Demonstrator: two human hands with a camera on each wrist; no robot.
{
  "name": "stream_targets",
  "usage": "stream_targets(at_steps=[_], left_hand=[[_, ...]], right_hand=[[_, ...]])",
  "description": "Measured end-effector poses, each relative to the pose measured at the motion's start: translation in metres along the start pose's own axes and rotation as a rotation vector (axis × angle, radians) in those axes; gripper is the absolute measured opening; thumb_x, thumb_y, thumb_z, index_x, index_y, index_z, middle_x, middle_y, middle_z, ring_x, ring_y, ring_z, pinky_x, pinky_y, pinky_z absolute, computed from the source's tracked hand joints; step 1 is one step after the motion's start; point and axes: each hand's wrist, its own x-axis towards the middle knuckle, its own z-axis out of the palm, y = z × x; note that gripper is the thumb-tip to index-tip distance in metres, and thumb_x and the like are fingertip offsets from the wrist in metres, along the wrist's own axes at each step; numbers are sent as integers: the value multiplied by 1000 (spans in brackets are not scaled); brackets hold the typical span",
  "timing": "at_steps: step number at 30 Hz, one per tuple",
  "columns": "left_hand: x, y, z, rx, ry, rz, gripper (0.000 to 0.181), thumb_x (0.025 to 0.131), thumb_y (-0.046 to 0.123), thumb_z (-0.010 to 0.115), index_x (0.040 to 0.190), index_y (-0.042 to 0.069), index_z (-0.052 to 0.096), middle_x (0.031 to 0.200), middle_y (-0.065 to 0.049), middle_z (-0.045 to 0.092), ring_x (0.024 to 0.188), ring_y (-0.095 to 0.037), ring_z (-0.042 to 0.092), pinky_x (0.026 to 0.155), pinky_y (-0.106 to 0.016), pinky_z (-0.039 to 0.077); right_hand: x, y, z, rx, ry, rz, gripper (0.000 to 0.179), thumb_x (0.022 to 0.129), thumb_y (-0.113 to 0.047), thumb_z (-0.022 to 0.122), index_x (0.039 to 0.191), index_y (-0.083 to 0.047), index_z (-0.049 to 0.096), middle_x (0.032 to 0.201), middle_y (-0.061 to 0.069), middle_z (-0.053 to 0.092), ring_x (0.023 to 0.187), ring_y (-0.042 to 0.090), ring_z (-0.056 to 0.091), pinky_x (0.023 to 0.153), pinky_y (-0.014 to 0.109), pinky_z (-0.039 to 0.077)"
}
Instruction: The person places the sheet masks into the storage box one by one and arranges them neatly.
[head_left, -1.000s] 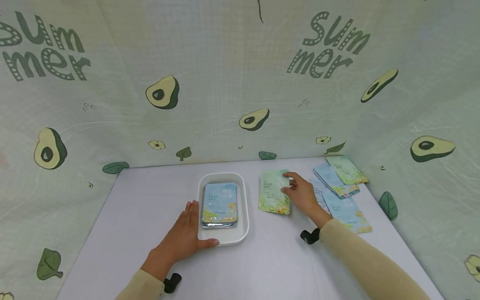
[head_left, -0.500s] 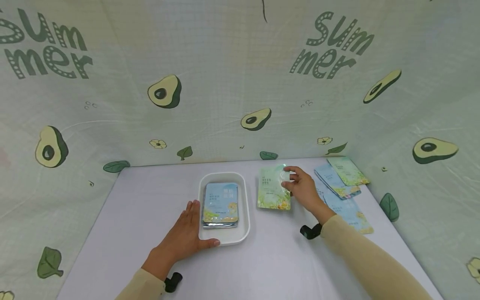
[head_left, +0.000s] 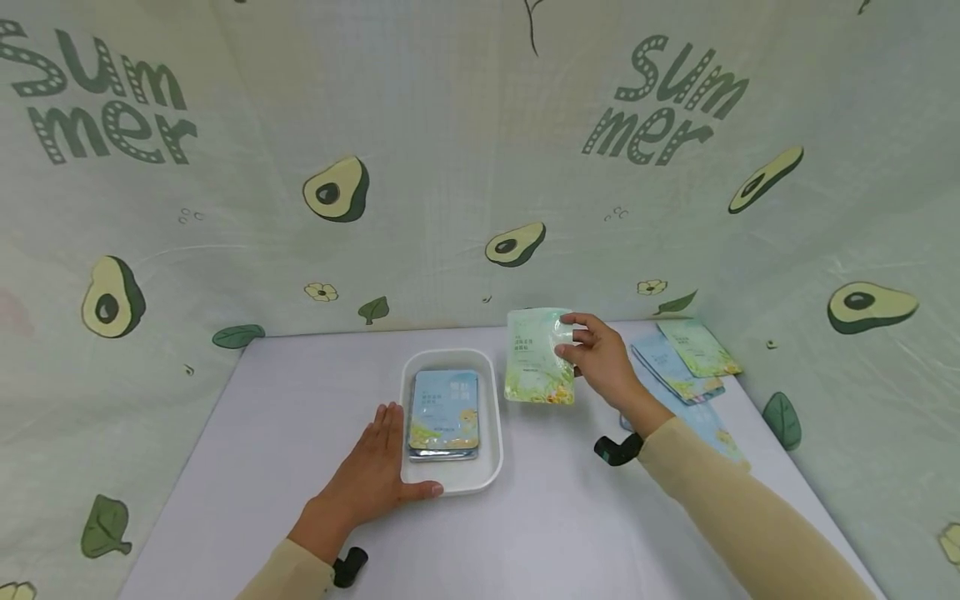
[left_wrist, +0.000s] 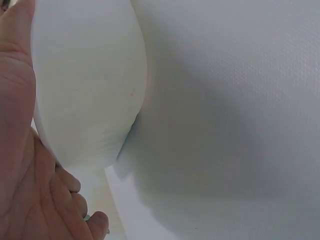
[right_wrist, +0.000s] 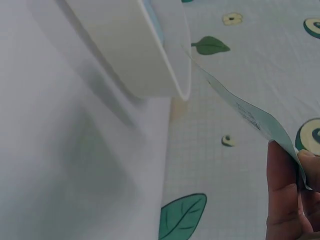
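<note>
A white tray (head_left: 492,433) stands mid-table with a small stack of blue sachets (head_left: 444,410) lying in it, the lower ones showing silver edges. My left hand (head_left: 365,467) rests along the tray's left side, fingers straight and thumb at its front corner; the left wrist view shows the palm against the tray wall (left_wrist: 90,75). Between thumb and fingers, my right hand (head_left: 603,362) pinches the right edge of a light green sachet (head_left: 538,357), raised off the table to the right of the tray. In the right wrist view this sachet (right_wrist: 245,112) appears nearly edge-on and slightly bent.
To the right, more blue sachets (head_left: 670,364) overlap in a loose pile, with another green sachet (head_left: 701,347) on top near the table's edge. A pale cloth printed with avocados and leaves hangs behind the white table (head_left: 540,517).
My right hand has lifted the green sachet off the table and carried it upward and slightly left. The left hand has stayed against the tray.
</note>
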Motion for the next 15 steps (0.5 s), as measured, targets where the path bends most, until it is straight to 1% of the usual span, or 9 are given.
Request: stream_targets(at_steps=[3,7,10,15], left_hand=[[0,1,-2,19,-4,5,143,78,84,71,165,-9,7,175,-27,9,163,-44,6,130,-59,22],[0,2,-4,41,-5,10,142,78,85,70,165,-9,8,174,-28,10,163,-44,7,129,-59,23],[0,2,-3,46,-9,8,142,78,85,70,165,-10,10,174,-28,10,163,-45,7,129,-59,23],[-1,3,-1,33,-12,-6,142,77,84,72,165,-9,10,174,-28,11,163,-45,8,129,-59,22]], right_hand=[[0,-9,9,50,-17,-12,48,100,-6,72,146,-12,56,126,19,74,89,19,73,66,29,61],[-2,-18,31,118,-40,-14,48,100,-4,71,145,-10,57,127,20,74,88,16,73,65,28,61],[-5,-23,52,158,-56,2,47,99,-2,71,144,-10,58,125,19,75,87,16,73,64,28,60],[-10,-27,95,209,-86,37,46,97,0,72,140,-11,61,117,16,77,84,16,72,62,30,61]])
